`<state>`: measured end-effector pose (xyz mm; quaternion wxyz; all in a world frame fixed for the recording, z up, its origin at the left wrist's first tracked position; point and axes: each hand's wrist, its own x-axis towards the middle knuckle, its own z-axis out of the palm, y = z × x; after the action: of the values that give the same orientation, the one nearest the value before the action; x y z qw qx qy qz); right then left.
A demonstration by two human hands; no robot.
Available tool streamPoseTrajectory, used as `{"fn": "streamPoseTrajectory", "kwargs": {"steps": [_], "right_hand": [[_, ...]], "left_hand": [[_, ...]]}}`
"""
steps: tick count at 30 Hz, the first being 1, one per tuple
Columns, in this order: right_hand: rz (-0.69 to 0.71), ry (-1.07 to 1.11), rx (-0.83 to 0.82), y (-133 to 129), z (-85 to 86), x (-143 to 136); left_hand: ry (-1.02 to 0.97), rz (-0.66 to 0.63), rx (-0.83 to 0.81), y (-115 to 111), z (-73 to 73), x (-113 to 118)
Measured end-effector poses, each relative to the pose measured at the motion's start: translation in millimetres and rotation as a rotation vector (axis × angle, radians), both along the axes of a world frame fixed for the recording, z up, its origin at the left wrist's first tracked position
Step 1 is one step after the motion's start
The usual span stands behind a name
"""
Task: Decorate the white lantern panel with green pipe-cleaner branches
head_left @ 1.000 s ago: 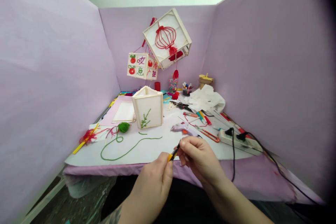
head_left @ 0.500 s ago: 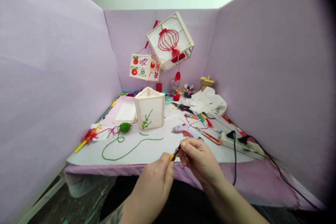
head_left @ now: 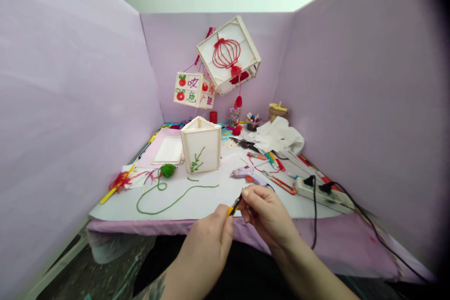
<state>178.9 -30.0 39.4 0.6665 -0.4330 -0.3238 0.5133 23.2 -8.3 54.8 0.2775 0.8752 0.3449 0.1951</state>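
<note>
Above the near table edge, my left hand (head_left: 211,234) is closed round a slim yellow-and-black pen-shaped tool (head_left: 235,205); its exact kind is not clear. The fingers of my right hand (head_left: 265,211) pinch together at the tool's dark far end and hide its tip. Beyond my hands stands a three-sided white paper lantern (head_left: 207,143) with pale wooden edges. Green yarn forms a bamboo-like sprig (head_left: 197,161) on its front panel. Left of the lantern is a green yarn ball (head_left: 168,170), with a loose strand curling across the white tabletop toward two short green pieces.
A glue gun (head_left: 248,173), orange-handled scissors (head_left: 283,183) and a power strip (head_left: 325,194) with black cords lie to the right. Crumpled white paper (head_left: 279,136) is behind them. Decorated lanterns (head_left: 230,56) hang at the back. Red threads (head_left: 121,182) lie at left.
</note>
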Motion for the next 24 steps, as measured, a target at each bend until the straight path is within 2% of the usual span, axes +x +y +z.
{"fn": "streamPoseTrajectory", "kwargs": {"steps": [24], "right_hand": [[-0.004, 0.013, 0.006, 1.1, -0.1, -1.5]], "left_hand": [[0.035, 0.012, 0.036, 0.8, -4.9, 0.2]]}}
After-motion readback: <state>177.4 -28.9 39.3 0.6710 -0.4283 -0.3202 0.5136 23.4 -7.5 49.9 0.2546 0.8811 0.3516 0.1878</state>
